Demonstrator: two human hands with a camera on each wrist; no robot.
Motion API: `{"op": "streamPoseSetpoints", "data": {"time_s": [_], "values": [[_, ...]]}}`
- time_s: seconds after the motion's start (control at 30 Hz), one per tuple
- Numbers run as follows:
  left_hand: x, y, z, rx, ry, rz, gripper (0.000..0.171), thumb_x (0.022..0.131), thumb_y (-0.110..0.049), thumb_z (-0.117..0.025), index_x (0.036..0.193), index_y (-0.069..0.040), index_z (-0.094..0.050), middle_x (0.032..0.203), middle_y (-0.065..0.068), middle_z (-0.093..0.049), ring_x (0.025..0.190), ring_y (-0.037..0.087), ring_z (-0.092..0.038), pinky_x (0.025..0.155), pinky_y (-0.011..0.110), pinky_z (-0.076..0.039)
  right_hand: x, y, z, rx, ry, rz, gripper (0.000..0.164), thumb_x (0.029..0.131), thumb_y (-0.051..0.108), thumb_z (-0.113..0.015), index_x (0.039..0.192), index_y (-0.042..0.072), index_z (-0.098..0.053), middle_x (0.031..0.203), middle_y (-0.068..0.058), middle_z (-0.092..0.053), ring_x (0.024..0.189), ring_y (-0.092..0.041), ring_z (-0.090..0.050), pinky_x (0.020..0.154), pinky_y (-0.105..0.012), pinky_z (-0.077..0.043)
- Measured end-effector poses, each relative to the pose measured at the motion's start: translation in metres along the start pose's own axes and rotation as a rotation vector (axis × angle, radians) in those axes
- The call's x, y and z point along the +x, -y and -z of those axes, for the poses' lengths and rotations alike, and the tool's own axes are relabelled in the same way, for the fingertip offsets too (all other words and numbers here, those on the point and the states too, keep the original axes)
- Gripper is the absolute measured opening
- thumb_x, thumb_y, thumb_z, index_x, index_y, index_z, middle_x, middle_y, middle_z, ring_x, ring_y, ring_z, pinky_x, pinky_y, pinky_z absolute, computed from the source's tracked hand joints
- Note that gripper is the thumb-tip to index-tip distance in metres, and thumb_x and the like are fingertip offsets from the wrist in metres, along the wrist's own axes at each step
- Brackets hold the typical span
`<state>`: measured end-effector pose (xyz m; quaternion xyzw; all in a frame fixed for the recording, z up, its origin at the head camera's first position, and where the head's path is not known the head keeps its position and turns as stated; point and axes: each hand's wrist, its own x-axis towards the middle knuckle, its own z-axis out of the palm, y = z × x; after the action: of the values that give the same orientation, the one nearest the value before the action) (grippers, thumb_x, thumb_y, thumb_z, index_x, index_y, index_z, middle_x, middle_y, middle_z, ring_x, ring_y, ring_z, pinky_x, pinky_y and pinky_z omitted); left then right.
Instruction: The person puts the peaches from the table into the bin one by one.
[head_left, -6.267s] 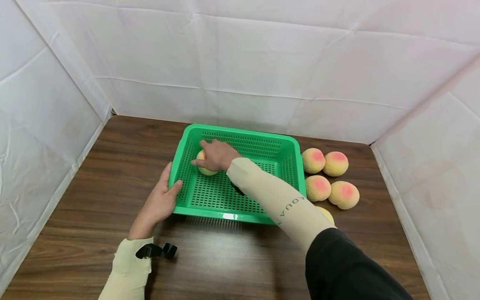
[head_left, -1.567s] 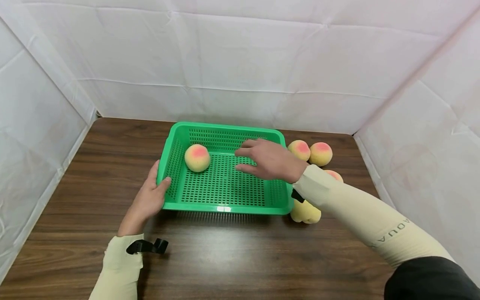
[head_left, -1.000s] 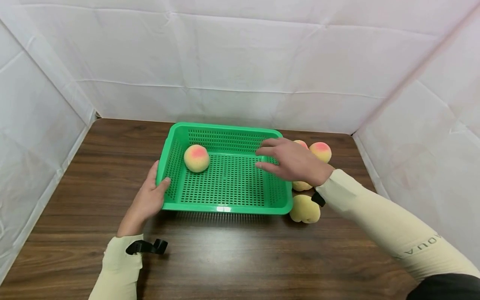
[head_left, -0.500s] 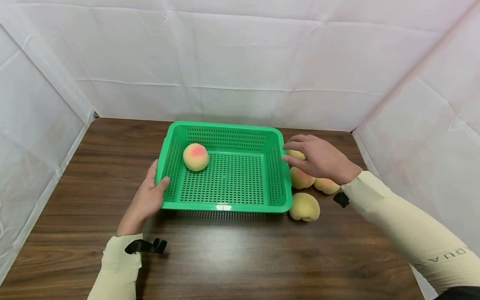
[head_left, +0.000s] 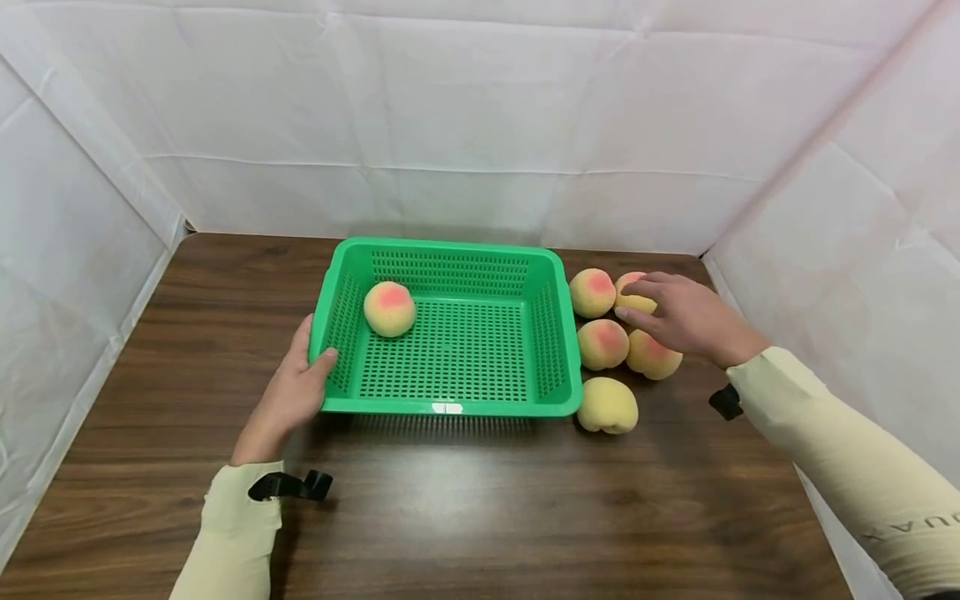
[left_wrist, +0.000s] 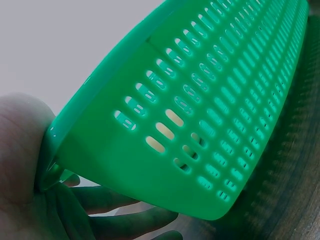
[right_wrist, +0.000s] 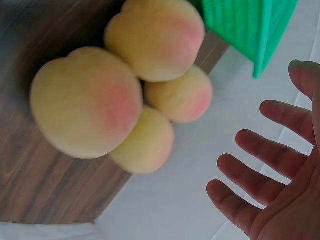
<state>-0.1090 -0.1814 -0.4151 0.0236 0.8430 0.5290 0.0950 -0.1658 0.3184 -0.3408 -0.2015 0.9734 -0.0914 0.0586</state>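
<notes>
My left hand (head_left: 294, 390) grips the left rim of a green plastic basket (head_left: 450, 408), thumb over the rim and fingers outside the wall, as the left wrist view also shows. Inside the basket, toward its left end, lies one peach (head_left: 390, 309) with a pink top. Above the peaches at the right, my right hand (head_left: 686, 315) hovers with spread fingers and nothing in them. It partly covers the back right peach (head_left: 634, 292) in the head view. The right wrist view shows the fingers (right_wrist: 272, 150) apart from a cluster of peaches (right_wrist: 90, 102).
Several peaches stand by the basket's right side, among them a back left peach (head_left: 592, 292), a middle peach (head_left: 603, 344) and a yellow front one (head_left: 607, 406). White cloth walls (head_left: 450, 100) enclose the dark wooden table (head_left: 450, 517).
The right hand first held the peach in the basket, then let go and moved right, out over the peaches outside. The left hand has kept its hold on the rim.
</notes>
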Motion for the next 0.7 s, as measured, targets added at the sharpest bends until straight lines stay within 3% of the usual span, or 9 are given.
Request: {"op": "streamPoseSetpoints", "data": {"time_s": [0.2, 0.47, 0.7], "values": [[0.001, 0.001, 0.002, 0.003, 0.002, 0.0, 0.061, 0.106, -0.02, -0.031, 0.154, -0.016, 0.006, 0.15, 0.026, -0.022, 0.129, 0.039, -0.031, 0.103, 0.064, -0.025, -0.01, -0.016, 0.002, 0.017, -0.004, -0.03, 0.05, 0.096, 0.046, -0.055, 0.126, 0.006, -0.06, 0.123, -0.015, -0.056, 0.099, -0.026, -0.059, 0.086, -0.051, -0.045], [-0.001, 0.003, 0.003, -0.008, 0.011, -0.013, 0.061, 0.106, -0.02, -0.031, 0.154, -0.014, 0.007, 0.15, 0.027, -0.02, 0.129, 0.04, -0.031, 0.102, 0.064, -0.026, -0.025, -0.029, 0.004, 0.04, -0.013, -0.046, 0.05, 0.096, 0.045, -0.054, 0.128, 0.007, -0.059, 0.126, -0.015, -0.056, 0.117, -0.031, -0.048, 0.094, -0.054, -0.039], [-0.001, 0.003, 0.003, -0.027, 0.02, -0.022, 0.061, 0.106, -0.018, -0.031, 0.154, -0.014, 0.006, 0.15, 0.028, -0.021, 0.127, 0.039, -0.033, 0.102, 0.062, -0.027, -0.032, -0.04, 0.0, 0.046, 0.034, -0.131, 0.064, 0.093, 0.053, -0.054, 0.133, 0.003, -0.053, 0.132, -0.02, -0.051, 0.121, -0.037, -0.045, 0.095, -0.058, -0.038]]}}
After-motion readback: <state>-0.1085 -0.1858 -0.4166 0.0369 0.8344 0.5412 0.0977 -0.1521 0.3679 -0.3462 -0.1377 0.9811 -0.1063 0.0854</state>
